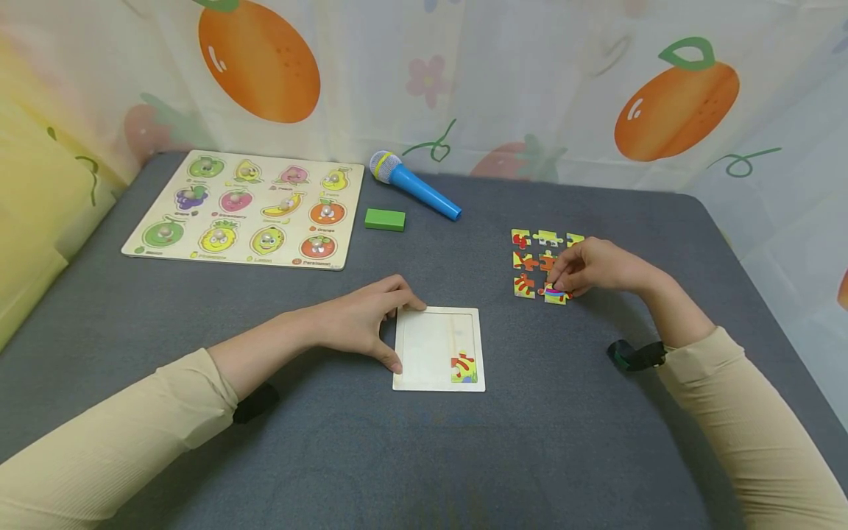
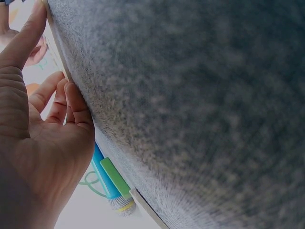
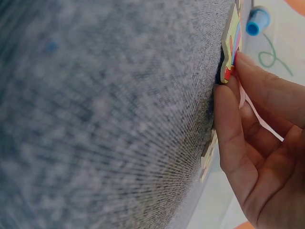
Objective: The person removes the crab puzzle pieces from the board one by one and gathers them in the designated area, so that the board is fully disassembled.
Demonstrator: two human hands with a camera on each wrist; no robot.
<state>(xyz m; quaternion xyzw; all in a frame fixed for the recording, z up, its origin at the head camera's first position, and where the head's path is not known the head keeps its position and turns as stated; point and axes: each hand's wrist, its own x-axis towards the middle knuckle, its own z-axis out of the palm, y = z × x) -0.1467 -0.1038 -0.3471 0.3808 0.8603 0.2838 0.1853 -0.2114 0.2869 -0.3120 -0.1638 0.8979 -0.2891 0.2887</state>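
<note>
A small square wooden puzzle tray [image 1: 426, 350] lies on the dark cloth, with one red-and-yellow jigsaw piece [image 1: 464, 369] set in its lower right corner. My left hand [image 1: 361, 320] holds the tray by its left side, thumb at the lower corner and forefinger at the upper one. To the right, my right hand [image 1: 599, 266] pinches a jigsaw piece [image 1: 555, 294] with a pink and blue stripe, at the lower edge of a group of loose pieces [image 1: 524, 260]. In the right wrist view that piece [image 3: 230, 47] looks tilted up off the cloth. Some pieces are hidden behind the fingers.
A fruit peg board [image 1: 248, 210] lies at the back left of the table [image 1: 424, 456]. Beside it are a green block [image 1: 385, 219] and a blue toy microphone [image 1: 417, 186]. A fruit-printed curtain [image 1: 517, 96] hangs behind the table's far edge.
</note>
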